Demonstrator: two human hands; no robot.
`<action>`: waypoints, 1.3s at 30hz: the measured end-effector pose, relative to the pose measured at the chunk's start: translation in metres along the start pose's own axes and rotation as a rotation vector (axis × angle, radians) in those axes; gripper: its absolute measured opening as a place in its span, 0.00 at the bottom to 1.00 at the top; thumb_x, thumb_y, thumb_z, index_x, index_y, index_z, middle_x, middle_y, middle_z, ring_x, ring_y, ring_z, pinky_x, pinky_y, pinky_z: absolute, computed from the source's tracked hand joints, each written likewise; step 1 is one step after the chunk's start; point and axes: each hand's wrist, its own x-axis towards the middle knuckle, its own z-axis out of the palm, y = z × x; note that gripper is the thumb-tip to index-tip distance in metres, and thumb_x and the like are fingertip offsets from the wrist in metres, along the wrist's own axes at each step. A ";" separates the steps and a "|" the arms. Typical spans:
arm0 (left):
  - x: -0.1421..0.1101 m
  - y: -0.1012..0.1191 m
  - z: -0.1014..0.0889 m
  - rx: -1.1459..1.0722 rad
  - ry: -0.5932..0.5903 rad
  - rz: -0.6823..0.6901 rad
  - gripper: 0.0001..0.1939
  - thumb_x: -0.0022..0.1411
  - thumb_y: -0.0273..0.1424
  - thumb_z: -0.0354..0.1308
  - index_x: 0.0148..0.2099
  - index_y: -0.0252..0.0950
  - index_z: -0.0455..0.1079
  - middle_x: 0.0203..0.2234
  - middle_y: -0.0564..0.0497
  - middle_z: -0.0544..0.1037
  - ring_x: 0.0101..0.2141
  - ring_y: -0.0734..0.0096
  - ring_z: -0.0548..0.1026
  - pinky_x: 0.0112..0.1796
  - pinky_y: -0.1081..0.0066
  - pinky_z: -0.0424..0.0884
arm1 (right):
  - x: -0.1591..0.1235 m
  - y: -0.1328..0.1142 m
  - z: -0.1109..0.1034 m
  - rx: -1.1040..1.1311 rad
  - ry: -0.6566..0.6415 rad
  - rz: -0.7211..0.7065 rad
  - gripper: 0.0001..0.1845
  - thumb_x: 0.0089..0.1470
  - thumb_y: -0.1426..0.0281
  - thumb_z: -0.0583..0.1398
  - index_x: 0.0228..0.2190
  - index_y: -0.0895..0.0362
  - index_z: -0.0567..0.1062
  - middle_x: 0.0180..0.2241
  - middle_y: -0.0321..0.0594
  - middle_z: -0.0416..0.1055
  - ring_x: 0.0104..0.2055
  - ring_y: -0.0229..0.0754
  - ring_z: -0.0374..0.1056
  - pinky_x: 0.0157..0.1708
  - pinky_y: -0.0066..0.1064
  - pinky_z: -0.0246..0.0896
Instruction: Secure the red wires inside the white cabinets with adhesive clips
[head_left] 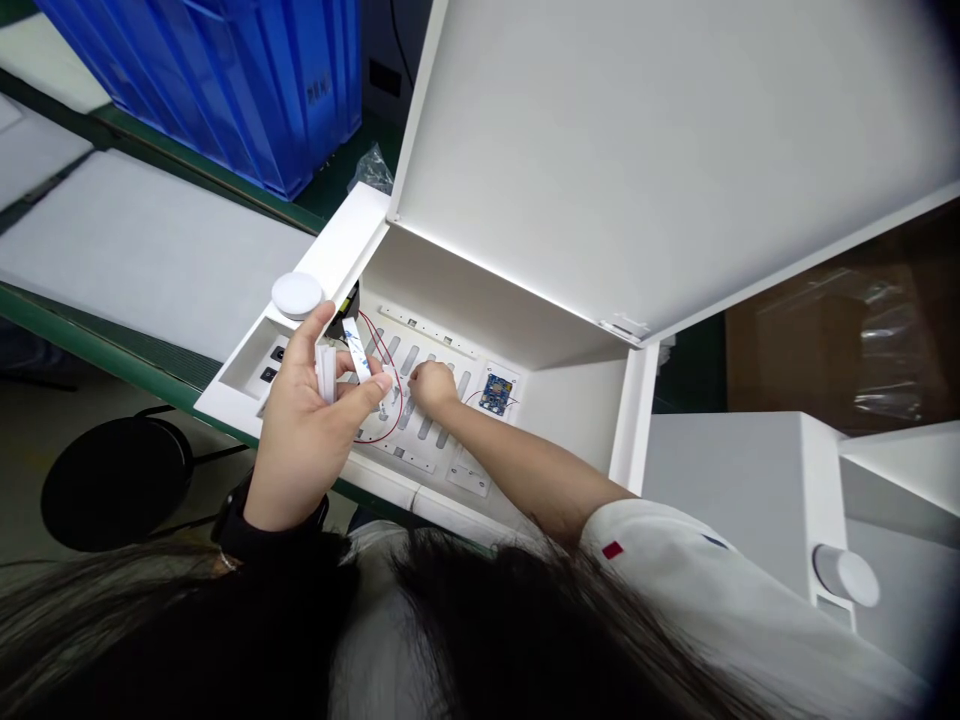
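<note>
Head view: the left hand [300, 435] is raised over the near-left corner of an open white box [636, 420], fingers bent round a small white rectangular block [325, 373]. A white strip with blue marks [355, 350] sticks up by those fingers; can't tell if it's joined to the block. The right hand [433, 388] is down inside the box, fingers curled at the slotted white floor plate; tips hidden, so can't tell if they pinch anything.

Looks like two-handed handling of small parts, mid-step. Any move here calls for a steady left grip and slack in the thin red wire [400, 410], which loops close by both hands and could snag. Blue circuit board [496, 394] sits past the right wrist; the forearm crosses near it.

Lid [675, 150] stands open, walling off the far side. Round white knob [297, 295] is just beside the left index finger. Blue ribbed plastic crate [225, 90] is beyond, on the green table [161, 390].
</note>
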 end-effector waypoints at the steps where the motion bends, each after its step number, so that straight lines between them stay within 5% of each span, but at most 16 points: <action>1: 0.000 0.000 0.000 0.008 0.001 0.001 0.42 0.50 0.25 0.69 0.65 0.47 0.58 0.33 0.52 0.72 0.30 0.73 0.76 0.30 0.75 0.76 | 0.000 -0.001 -0.001 0.011 -0.005 0.017 0.12 0.53 0.73 0.60 0.38 0.62 0.81 0.41 0.53 0.78 0.45 0.47 0.72 0.47 0.30 0.62; 13: -0.002 0.002 0.001 0.004 -0.032 0.010 0.41 0.51 0.25 0.68 0.65 0.47 0.59 0.31 0.53 0.72 0.27 0.75 0.73 0.29 0.75 0.75 | 0.008 0.009 0.001 0.186 -0.011 0.027 0.07 0.50 0.73 0.63 0.33 0.60 0.81 0.38 0.45 0.79 0.40 0.39 0.71 0.42 0.26 0.60; 18: -0.001 0.000 0.000 0.016 -0.031 0.023 0.41 0.50 0.25 0.68 0.64 0.47 0.60 0.32 0.53 0.72 0.28 0.74 0.74 0.28 0.75 0.74 | -0.004 0.015 0.009 0.163 0.119 -0.039 0.16 0.53 0.71 0.62 0.44 0.60 0.80 0.44 0.47 0.76 0.46 0.43 0.68 0.47 0.28 0.58; 22: -0.001 0.000 -0.001 0.021 -0.034 0.019 0.40 0.51 0.25 0.68 0.64 0.48 0.60 0.32 0.53 0.72 0.27 0.76 0.73 0.28 0.75 0.74 | -0.010 0.014 0.014 0.117 0.100 -0.143 0.14 0.57 0.73 0.58 0.40 0.60 0.82 0.42 0.48 0.76 0.50 0.44 0.66 0.51 0.28 0.55; 26: -0.001 0.000 0.000 0.038 -0.025 0.028 0.39 0.51 0.25 0.67 0.64 0.48 0.61 0.32 0.53 0.72 0.28 0.75 0.73 0.28 0.76 0.73 | -0.006 0.010 0.012 0.135 0.091 -0.101 0.13 0.56 0.75 0.57 0.38 0.61 0.81 0.42 0.48 0.75 0.47 0.43 0.66 0.49 0.28 0.56; 35: 0.001 0.000 0.000 0.008 -0.031 0.030 0.40 0.50 0.25 0.68 0.64 0.46 0.60 0.31 0.53 0.71 0.31 0.71 0.75 0.30 0.74 0.74 | -0.002 0.008 -0.007 -0.049 0.004 -0.287 0.10 0.51 0.80 0.57 0.31 0.61 0.78 0.40 0.48 0.75 0.46 0.45 0.64 0.43 0.30 0.56; 39: 0.001 0.001 -0.001 0.044 -0.026 0.035 0.38 0.51 0.26 0.68 0.63 0.46 0.63 0.30 0.53 0.70 0.27 0.74 0.72 0.26 0.75 0.71 | -0.005 0.003 -0.048 0.021 -0.252 -0.361 0.06 0.47 0.80 0.60 0.28 0.60 0.78 0.33 0.43 0.76 0.37 0.40 0.67 0.36 0.27 0.58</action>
